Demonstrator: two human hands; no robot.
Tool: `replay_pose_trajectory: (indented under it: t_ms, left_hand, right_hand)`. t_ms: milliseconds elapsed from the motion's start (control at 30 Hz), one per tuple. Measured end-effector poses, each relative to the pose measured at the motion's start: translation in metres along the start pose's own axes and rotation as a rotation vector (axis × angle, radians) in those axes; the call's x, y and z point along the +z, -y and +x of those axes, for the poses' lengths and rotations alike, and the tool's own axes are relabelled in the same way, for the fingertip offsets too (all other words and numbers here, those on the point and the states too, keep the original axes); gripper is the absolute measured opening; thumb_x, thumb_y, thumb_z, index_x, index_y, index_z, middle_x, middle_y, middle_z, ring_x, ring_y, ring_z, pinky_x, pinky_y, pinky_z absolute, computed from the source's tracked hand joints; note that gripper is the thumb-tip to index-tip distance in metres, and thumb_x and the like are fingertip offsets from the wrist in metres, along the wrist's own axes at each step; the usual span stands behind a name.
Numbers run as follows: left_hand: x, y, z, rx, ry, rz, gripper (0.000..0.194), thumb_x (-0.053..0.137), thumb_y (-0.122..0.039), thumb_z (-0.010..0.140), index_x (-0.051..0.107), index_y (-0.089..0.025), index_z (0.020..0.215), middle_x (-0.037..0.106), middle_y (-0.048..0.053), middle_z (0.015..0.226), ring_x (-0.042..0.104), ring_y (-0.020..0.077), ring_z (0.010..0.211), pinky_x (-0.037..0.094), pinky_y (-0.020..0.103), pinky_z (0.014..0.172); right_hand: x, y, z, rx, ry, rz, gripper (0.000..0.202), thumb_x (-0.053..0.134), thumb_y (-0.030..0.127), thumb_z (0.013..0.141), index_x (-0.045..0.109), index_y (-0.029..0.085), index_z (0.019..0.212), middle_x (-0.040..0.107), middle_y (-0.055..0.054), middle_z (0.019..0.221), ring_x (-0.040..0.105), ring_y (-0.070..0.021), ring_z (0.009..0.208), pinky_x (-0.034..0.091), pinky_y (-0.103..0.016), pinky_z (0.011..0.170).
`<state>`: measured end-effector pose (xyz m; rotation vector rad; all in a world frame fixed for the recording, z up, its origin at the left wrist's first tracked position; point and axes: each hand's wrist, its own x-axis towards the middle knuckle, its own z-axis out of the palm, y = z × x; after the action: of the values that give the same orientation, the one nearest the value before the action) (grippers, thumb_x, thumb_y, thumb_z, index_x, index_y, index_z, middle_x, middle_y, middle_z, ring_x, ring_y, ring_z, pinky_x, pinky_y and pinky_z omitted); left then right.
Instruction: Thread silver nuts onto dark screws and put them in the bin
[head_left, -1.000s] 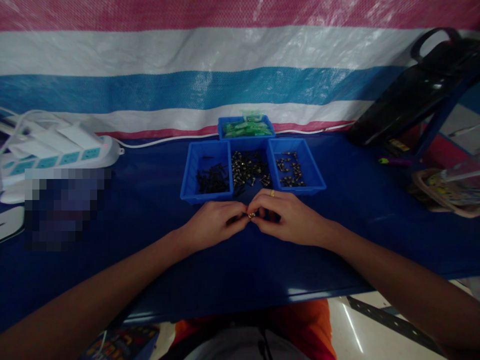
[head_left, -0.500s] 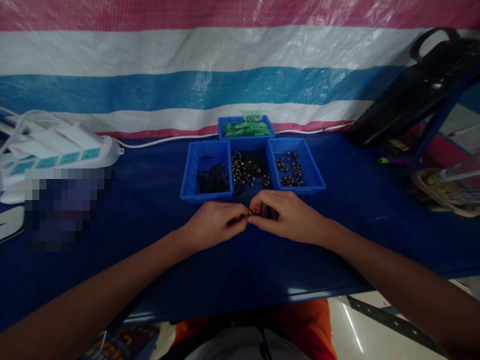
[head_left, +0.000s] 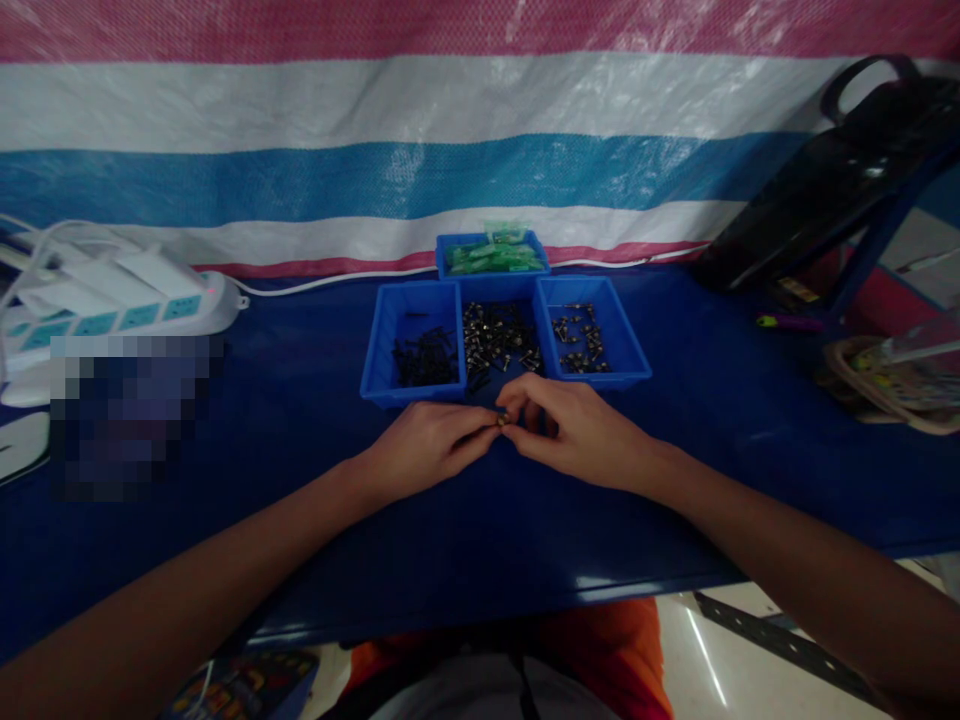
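Observation:
My left hand is closed, thumb and forefinger pinching a small brass-coloured metal piece whose exact kind is too small to make out. From the other side my right hand curls its thumb and forefinger round the same piece. Both hands are just in front of the blue bins. The left blue bin contains dark, thin screw-like parts. Shiny metal fittings lie heaped between the side bins, and the right blue bin has several similar metal fittings spread in it.
Behind these is a small blue bin of green packets. A white power strip with plugs is at the left. To the right are a large black bottle, a purple pen and a beige basket.
The small metal piece shows more plainly between my fingertips. My right fingertips have shifted slightly upward and apart around it; the bins have not moved.

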<state>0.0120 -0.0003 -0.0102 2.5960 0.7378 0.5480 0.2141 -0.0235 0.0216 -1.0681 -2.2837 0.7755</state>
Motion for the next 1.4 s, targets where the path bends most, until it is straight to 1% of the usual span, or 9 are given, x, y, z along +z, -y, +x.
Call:
replay_pose_trajectory:
  t_ms: [167, 367, 500, 633, 700, 900, 1100, 1200, 1400]
  left_hand:
    - [0.002, 0.002, 0.000, -0.032, -0.037, 0.010, 0.019, 0.044, -0.025, 0.088, 0.060, -0.017, 0.093, 0.063, -0.002, 0.071, 0.057, 0.0073, 0.060, 0.040, 0.017, 0.057]
    - [0.001, 0.000, 0.000, -0.014, -0.029, 0.058, 0.016, 0.046, -0.023, 0.086, 0.060, -0.016, 0.086, 0.059, -0.003, 0.064, 0.054, 0.0071, 0.057, 0.037, 0.017, 0.054]
    - [-0.001, -0.001, 0.001, -0.035, 0.012, 0.062, 0.017, 0.043, -0.025, 0.088, 0.058, -0.017, 0.087, 0.059, -0.003, 0.068, 0.055, 0.0073, 0.059, 0.038, 0.018, 0.056]
    - [-0.002, -0.003, 0.001, -0.057, -0.003, 0.041, 0.018, 0.040, -0.028, 0.091, 0.055, -0.018, 0.095, 0.061, -0.002, 0.081, 0.058, 0.0082, 0.071, 0.042, 0.018, 0.066]
    - [-0.001, -0.003, 0.000, -0.037, -0.003, 0.086, 0.019, 0.039, -0.028, 0.091, 0.054, -0.019, 0.097, 0.060, -0.002, 0.082, 0.058, 0.0088, 0.072, 0.043, 0.019, 0.067]
    - [0.001, -0.007, -0.003, 0.144, 0.010, 0.357, 0.021, 0.037, -0.027, 0.091, 0.056, -0.019, 0.092, 0.057, -0.001, 0.073, 0.054, 0.0107, 0.064, 0.040, 0.021, 0.053]
    - [-0.003, -0.012, -0.002, 0.228, 0.020, 0.424, 0.023, 0.037, -0.025, 0.090, 0.058, -0.017, 0.085, 0.056, -0.001, 0.069, 0.054, 0.0103, 0.060, 0.041, 0.022, 0.051]
    - [-0.002, -0.012, -0.002, 0.212, -0.004, 0.386, 0.021, 0.038, -0.024, 0.089, 0.058, -0.017, 0.089, 0.057, -0.001, 0.071, 0.055, 0.0100, 0.063, 0.043, 0.021, 0.055]
    - [0.001, -0.008, -0.002, 0.075, -0.030, 0.297, 0.018, 0.040, -0.025, 0.088, 0.057, -0.017, 0.089, 0.059, -0.001, 0.070, 0.056, 0.0104, 0.064, 0.042, 0.021, 0.059]
  right_hand:
    - [0.000, -0.002, 0.001, 0.051, 0.005, -0.035, 0.008, 0.054, 0.024, 0.081, 0.053, 0.017, 0.085, 0.056, 0.004, 0.068, 0.052, -0.0072, 0.060, 0.038, -0.019, 0.057]
    - [0.003, -0.004, 0.000, 0.012, 0.021, -0.097, 0.015, 0.054, 0.032, 0.082, 0.053, 0.017, 0.085, 0.056, 0.003, 0.069, 0.053, -0.0085, 0.062, 0.038, -0.020, 0.059]
    - [0.001, -0.004, 0.000, 0.027, 0.046, -0.135, 0.009, 0.052, 0.025, 0.082, 0.054, 0.016, 0.086, 0.057, 0.002, 0.069, 0.054, -0.0087, 0.063, 0.038, -0.020, 0.059]
    - [-0.003, -0.004, 0.001, 0.064, 0.097, -0.181, 0.008, 0.052, 0.021, 0.080, 0.053, 0.017, 0.087, 0.057, 0.003, 0.068, 0.054, -0.0097, 0.063, 0.037, -0.021, 0.060]
    - [-0.002, -0.004, 0.002, 0.071, 0.131, -0.190, 0.005, 0.051, 0.020, 0.080, 0.053, 0.017, 0.084, 0.056, 0.003, 0.066, 0.053, -0.0097, 0.062, 0.037, -0.021, 0.059]
    - [0.006, -0.006, 0.000, 0.043, 0.199, -0.176, 0.005, 0.052, 0.018, 0.078, 0.048, 0.018, 0.074, 0.055, 0.002, 0.066, 0.052, -0.0092, 0.059, 0.034, -0.020, 0.054]
    - [0.005, -0.006, 0.000, 0.011, 0.235, -0.200, 0.006, 0.054, 0.017, 0.076, 0.048, 0.018, 0.074, 0.055, 0.002, 0.068, 0.052, -0.0095, 0.061, 0.034, -0.020, 0.055]
    - [0.005, -0.006, 0.000, -0.010, 0.240, -0.228, 0.006, 0.052, 0.018, 0.079, 0.049, 0.018, 0.073, 0.055, 0.001, 0.069, 0.053, -0.0102, 0.063, 0.034, -0.020, 0.056]
    - [0.002, -0.010, 0.001, 0.039, 0.174, -0.279, 0.011, 0.052, 0.027, 0.083, 0.052, 0.018, 0.078, 0.058, 0.001, 0.068, 0.055, -0.0115, 0.063, 0.034, -0.022, 0.057]
